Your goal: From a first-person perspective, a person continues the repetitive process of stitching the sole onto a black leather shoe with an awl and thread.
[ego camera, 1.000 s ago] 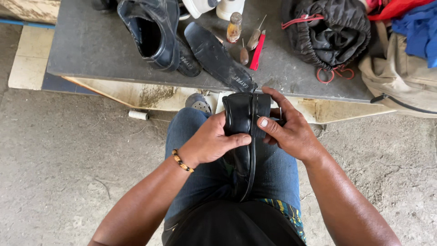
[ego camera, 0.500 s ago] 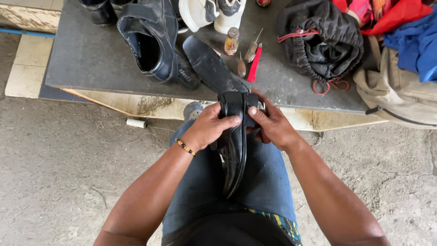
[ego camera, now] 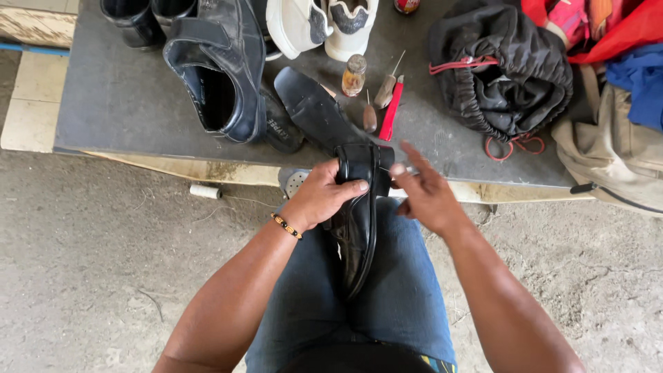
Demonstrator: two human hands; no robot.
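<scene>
A black leather shoe (ego camera: 359, 228) stands on edge between my knees, its heel end up by the bench. My left hand (ego camera: 321, 197) grips the shoe near the heel, thumb across the top. My right hand (ego camera: 425, 193) is just to the right of the heel, off the shoe, fingers spread and slightly blurred. Whether a thin thread or needle sits in its fingers cannot be told.
A grey bench top (ego camera: 117, 103) holds a dark blue shoe (ego camera: 221, 76), a loose black sole (ego camera: 314, 110), white shoes (ego camera: 321, 24), a small glue bottle (ego camera: 353, 74), awls and a red-handled tool (ego camera: 389, 110), and a black drawstring bag (ego camera: 504, 69). A thread spool (ego camera: 204, 191) lies on the floor.
The shoe turned from sole-up flat to standing on edge. My right hand came off the heel and moved away to the right with fingers apart. The camera view shifted closer.
</scene>
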